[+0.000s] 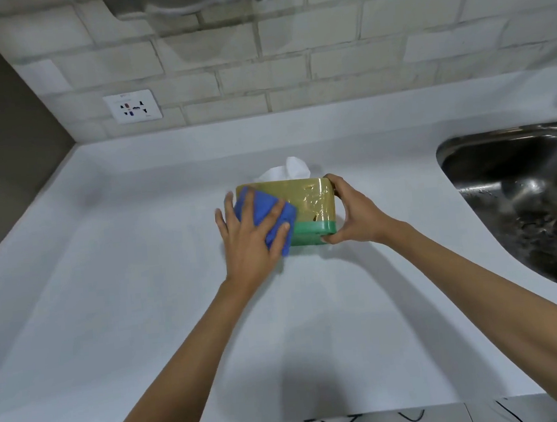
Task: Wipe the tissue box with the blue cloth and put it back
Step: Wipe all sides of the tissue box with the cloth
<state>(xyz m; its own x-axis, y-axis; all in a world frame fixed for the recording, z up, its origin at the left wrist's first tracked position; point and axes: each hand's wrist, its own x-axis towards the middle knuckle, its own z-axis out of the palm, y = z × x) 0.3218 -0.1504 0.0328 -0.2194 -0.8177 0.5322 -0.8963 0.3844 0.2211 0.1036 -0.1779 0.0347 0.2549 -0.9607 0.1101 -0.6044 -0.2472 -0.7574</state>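
Note:
The tissue box is gold with a green base band, and a white tissue sticks out of its top. It sits on the white counter near the middle. My left hand presses the folded blue cloth flat against the box's near left side, covering that corner. My right hand grips the box's right end, thumb at the bottom edge and fingers over the top.
A steel sink is set into the counter at the right. A brick-tiled wall runs along the back, with a white power socket at the left. The counter's front edge lies at the bottom of the view.

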